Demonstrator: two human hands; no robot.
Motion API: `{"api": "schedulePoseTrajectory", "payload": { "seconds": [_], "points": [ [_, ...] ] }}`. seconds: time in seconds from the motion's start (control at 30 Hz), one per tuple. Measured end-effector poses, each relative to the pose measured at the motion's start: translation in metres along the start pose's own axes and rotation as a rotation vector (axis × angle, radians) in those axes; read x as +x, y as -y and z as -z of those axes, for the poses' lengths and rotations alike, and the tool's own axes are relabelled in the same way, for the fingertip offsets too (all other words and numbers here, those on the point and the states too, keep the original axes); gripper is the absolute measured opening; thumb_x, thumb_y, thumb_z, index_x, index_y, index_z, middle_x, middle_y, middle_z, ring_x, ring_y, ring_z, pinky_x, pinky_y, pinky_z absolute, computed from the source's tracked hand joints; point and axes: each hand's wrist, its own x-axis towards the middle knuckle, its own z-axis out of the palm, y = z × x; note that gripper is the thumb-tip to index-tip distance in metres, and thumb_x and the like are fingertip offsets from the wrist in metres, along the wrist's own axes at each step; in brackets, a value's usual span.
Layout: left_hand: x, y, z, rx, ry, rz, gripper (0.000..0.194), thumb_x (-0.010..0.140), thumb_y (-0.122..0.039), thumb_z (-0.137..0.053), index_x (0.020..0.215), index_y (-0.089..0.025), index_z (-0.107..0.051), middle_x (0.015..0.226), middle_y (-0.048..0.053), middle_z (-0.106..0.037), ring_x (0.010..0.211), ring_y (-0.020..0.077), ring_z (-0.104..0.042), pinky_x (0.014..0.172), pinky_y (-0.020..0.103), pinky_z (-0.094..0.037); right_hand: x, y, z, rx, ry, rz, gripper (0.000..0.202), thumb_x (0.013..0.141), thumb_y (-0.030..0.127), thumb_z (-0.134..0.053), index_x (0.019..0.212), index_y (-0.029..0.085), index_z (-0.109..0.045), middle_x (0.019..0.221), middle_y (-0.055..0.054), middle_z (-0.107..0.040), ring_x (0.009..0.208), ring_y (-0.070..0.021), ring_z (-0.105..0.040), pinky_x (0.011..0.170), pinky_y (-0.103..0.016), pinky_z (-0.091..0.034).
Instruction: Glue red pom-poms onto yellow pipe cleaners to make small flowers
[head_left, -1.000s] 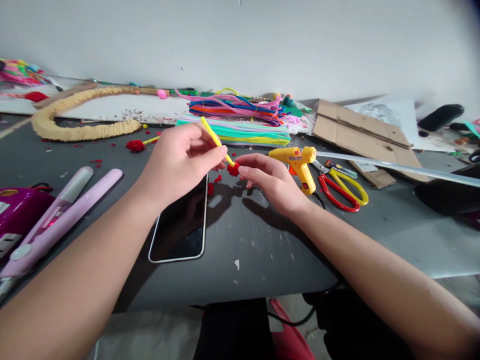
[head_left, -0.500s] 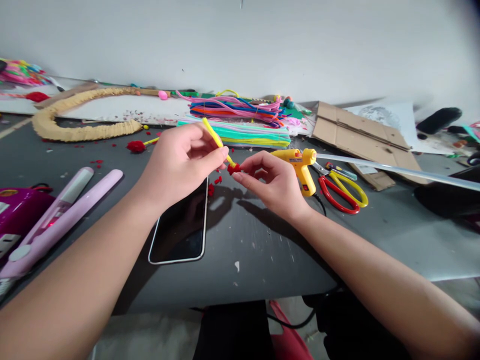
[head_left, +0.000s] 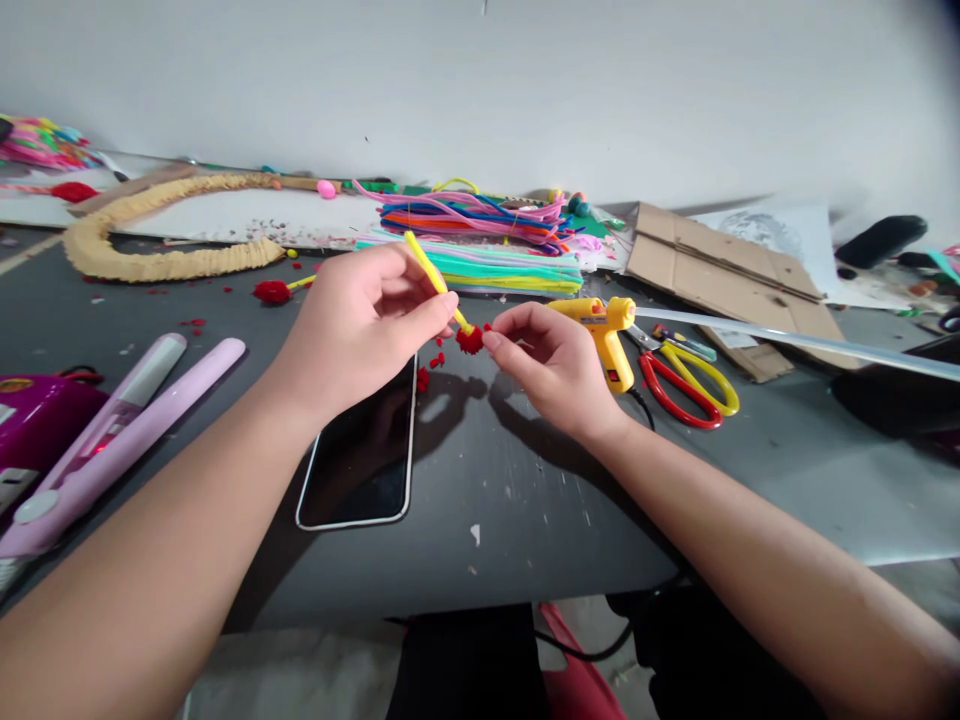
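Observation:
Between thumb and fingers, my left hand (head_left: 375, 310) pinches a yellow stem (head_left: 426, 265) that slants down to the right. A fuzzy red flower head (head_left: 469, 340) sits at the stem's lower end. Just right of it, my right hand (head_left: 551, 360) pinches a small red piece (head_left: 487, 328) between thumb and forefinger, slightly apart from the flower head. Small red scraps (head_left: 423, 379) lie on the table beneath. A black-screened phone (head_left: 360, 465) rests below my left hand, partly hidden by it.
Behind my right hand lies a yellow glue gun (head_left: 611, 345) with a long clear stick; scissors (head_left: 679, 395) are beside it. A pink flat iron (head_left: 150, 440) lies left. Bundled pipe cleaners (head_left: 480, 265), cardboard (head_left: 720, 275) and a finished red flower (head_left: 272, 292) lie farther back.
My right hand has drawn slightly right, away from the red flower head, with a small red piece at its fingertips. My left hand and the stem have hardly moved.

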Motion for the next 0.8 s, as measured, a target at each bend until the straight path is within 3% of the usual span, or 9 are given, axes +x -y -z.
{"api": "schedulePoseTrajectory", "payload": {
  "seconds": [0.17,0.47,0.8],
  "points": [
    [0.0009,0.0017,0.0004,-0.018,0.015,-0.012,0.014,0.086,-0.035,-0.071,0.086,-0.022,-0.067,0.085,0.001,-0.075,0.08,0.0191,-0.071,0.076,0.034,-0.06,0.0036,-0.0022,0.0031,0.051,-0.011,0.013,0.027,0.085,0.042,-0.076,0.089,0.018,-0.063,0.083,-0.002,-0.068,0.073,-0.0137,-0.063,0.069,-0.03,-0.053],
    [0.0033,0.0051,-0.0023,-0.006,-0.039,-0.114,0.004,0.086,-0.017,-0.071,0.084,-0.014,-0.069,0.077,0.002,-0.075,0.07,0.0146,-0.073,0.064,0.023,-0.06,0.0063,-0.006,0.0051,0.056,0.052,0.053,0.025,0.086,0.039,-0.075,0.098,0.017,-0.07,0.095,-0.006,-0.073,0.082,-0.0159,-0.067,0.074,-0.031,-0.058],
    [0.0028,0.0049,-0.0025,-0.001,-0.054,-0.113,0.003,0.086,-0.015,-0.071,0.084,-0.014,-0.069,0.078,0.002,-0.076,0.069,0.0135,-0.074,0.064,0.022,-0.061,0.0075,-0.0073,0.008,-0.019,0.057,0.0,0.029,0.091,0.045,-0.07,0.09,0.017,-0.067,0.075,0.0,-0.062,0.065,-0.0108,-0.053,0.059,-0.025,-0.045]
  ]
}}
